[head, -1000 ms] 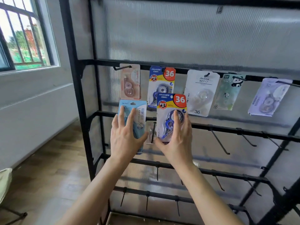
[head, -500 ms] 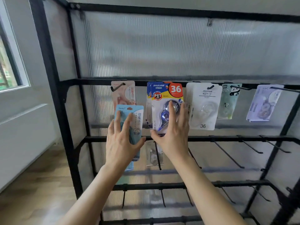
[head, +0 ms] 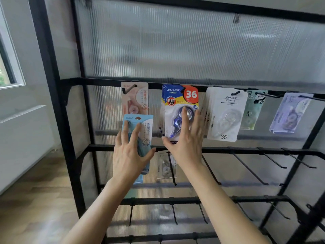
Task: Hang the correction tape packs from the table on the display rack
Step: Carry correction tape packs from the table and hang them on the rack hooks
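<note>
Black steel tube forms the display rack; its top rail carries the hooks now in use.

The right hand lies flat on the blue-and-yellow pack, fingers straight and spread over the blister and thumb at the lower left corner. This pack sits square on a stack of identical packs under the rail, presumably so the flat palm can seat it; its hook is hidden, so engagement cannot be confirmed.

The left hand grips the light-blue pack, fingers across the front and thumb clamped on the right edge. It is held upright, off any hook, just below the pink pack, probably in reserve for the next hanging.

The white pack, panda pack and lilac pack hang further right; bare hooks project from the second rail. No counter is in view.
</note>
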Tool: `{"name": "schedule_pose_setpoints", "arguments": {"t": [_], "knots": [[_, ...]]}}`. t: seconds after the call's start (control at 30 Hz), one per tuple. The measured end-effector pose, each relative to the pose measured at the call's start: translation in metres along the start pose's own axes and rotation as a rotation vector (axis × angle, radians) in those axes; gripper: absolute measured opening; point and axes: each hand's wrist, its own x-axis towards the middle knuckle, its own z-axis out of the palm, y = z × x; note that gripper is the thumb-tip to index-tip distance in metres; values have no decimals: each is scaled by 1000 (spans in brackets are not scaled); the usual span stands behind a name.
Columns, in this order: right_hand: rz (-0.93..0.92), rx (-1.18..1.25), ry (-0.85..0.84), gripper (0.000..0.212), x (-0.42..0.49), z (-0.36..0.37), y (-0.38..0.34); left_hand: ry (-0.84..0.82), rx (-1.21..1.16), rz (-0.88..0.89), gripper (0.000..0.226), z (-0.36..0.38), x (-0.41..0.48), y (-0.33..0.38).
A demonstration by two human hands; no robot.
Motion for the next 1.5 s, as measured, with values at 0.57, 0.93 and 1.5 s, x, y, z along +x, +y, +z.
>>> {"name": "schedule_pose_setpoints", "arguments": {"t": [0.57,0.93,1.5], "knots": [[29,147,-105,65,-66,14,-11,-42,57,-101,83,-16,-79,-43],[53,106,-287,54,-88,35,-15,-144,66,-61,89,-6,-146,-61],[-3,61,-296,49,-95,40,-11,-128,107,-61,84,-2,-174,-73]]}}
